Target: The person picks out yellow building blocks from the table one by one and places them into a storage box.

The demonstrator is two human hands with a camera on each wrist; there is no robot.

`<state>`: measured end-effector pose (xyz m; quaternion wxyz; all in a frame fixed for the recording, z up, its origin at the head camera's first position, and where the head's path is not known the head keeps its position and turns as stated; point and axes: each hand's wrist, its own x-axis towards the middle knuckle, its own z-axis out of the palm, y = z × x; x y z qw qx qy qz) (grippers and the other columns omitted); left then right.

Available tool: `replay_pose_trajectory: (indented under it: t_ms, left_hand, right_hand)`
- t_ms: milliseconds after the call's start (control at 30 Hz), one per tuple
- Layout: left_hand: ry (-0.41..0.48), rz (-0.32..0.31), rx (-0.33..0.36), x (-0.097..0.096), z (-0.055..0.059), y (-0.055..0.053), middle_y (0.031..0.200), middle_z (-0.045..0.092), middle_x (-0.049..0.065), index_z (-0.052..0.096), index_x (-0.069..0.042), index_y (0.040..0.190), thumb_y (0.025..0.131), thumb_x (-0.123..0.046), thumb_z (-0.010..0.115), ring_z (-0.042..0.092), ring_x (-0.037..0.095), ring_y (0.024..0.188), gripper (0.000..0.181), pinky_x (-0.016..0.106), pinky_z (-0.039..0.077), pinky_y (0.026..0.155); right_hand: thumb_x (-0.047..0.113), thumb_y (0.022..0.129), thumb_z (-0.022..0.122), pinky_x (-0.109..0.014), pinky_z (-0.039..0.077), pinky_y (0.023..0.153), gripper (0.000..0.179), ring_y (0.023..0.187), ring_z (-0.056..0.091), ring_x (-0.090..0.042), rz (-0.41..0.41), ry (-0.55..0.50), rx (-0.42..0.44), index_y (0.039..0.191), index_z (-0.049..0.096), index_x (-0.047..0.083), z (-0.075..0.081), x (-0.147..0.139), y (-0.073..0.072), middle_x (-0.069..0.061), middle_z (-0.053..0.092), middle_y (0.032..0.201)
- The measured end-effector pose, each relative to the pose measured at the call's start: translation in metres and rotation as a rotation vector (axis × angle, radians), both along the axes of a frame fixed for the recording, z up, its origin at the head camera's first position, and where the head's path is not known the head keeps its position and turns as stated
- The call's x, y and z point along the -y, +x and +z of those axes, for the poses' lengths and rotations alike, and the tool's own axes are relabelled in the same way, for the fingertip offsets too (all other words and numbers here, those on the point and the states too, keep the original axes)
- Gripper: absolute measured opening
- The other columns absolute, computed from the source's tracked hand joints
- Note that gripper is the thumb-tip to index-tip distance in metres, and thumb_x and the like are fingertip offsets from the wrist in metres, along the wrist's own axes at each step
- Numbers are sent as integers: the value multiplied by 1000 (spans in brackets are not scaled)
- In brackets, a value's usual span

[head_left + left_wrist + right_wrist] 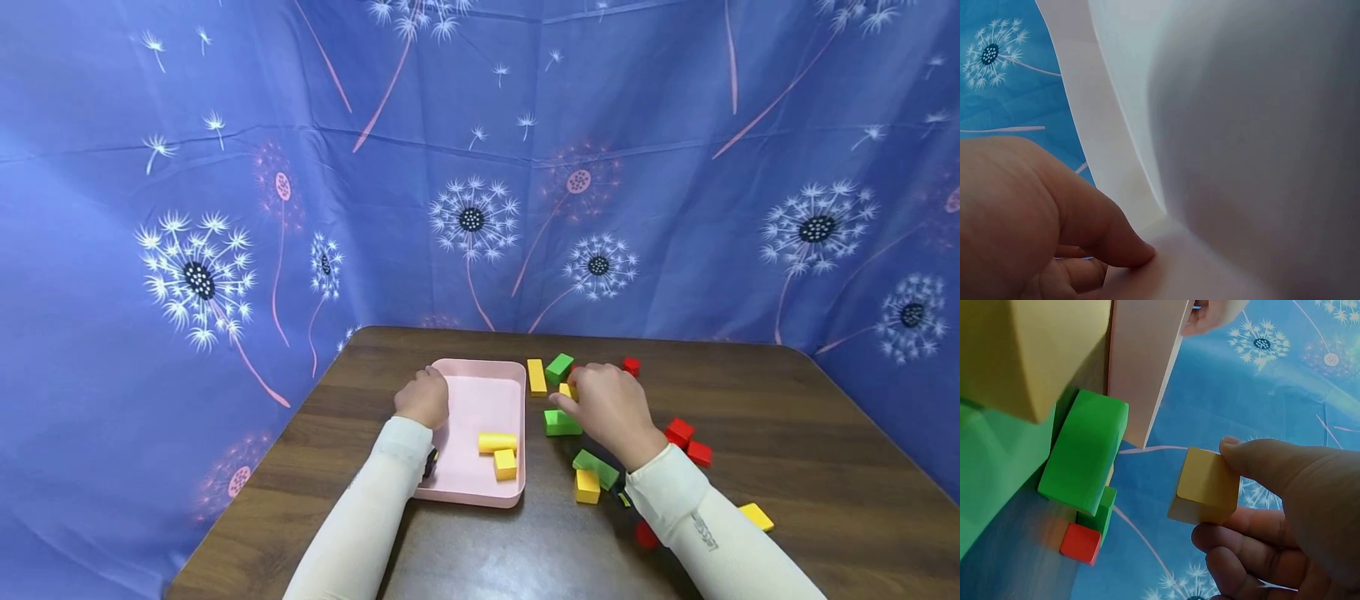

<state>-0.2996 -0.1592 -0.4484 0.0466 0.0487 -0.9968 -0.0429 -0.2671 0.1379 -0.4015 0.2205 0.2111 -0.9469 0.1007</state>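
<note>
My left hand (424,398) grips the left wall of a pink tray (480,498); in the left wrist view the thumb lies on the inside of the wall and fingers curl on the outside. Inside the tray lie a yellow cylinder (497,442) and a yellow cube (505,465). Right of the tray, my right hand (611,410) pinches a yellow block (1205,486) between thumb and fingers. In the right wrist view that block hangs above the table. Below it in the head view sits a green block (562,423).
A yellow bar (536,377) and another green block (558,367) lie by the tray's far right corner. Nearer me are a green block (595,468) and a yellow cube (587,487). Red blocks (679,432) and a yellow piece (756,517) lie to the right. A blue dandelion cloth hangs behind.
</note>
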Motion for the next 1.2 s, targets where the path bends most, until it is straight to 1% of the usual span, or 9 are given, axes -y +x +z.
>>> replay_pose_trajectory:
  t_ms: [133,267,533,700,933,1200]
  left_hand:
    - [-1,-2,2,-1,-3,-1,121,64,26,43,13,148,97,-19,63,72,39,94,63,56,61,72]
    - [7,-2,-12,0,-2,-3,121,63,27,43,13,148,97,-18,61,72,40,96,62,57,60,72]
    - [14,-8,5,1,-1,-1,122,63,28,42,13,148,97,-17,60,71,41,97,62,58,60,74]
    - [24,-3,0,1,-1,-2,122,63,27,42,13,148,96,-16,61,71,41,97,63,58,60,73]
    - [12,1,13,-1,0,0,123,63,27,42,13,149,96,-17,61,71,40,96,64,57,60,72]
    - [19,4,10,-1,1,-1,124,62,27,41,13,149,97,-16,61,71,40,97,64,57,60,72]
  right_hand:
    - [48,82,87,-29,28,47,47,51,38,-16,11,9,-17,60,56,20,-4,2,0,2,37,54]
    - [48,82,86,-30,29,47,48,52,38,-16,15,6,-35,59,54,20,-3,4,0,2,37,54]
    - [50,83,85,-29,29,47,46,51,38,-15,34,16,-19,60,57,21,-2,9,1,3,38,54]
    - [51,83,84,-29,30,47,42,50,38,-14,42,12,-14,64,63,20,2,15,2,4,38,52]
    - [49,82,86,-29,28,47,40,51,37,-14,60,-1,-10,64,62,22,3,27,4,6,34,50]
    - [49,83,84,-29,32,48,38,53,40,-14,75,12,-15,68,64,21,3,35,4,6,39,50]
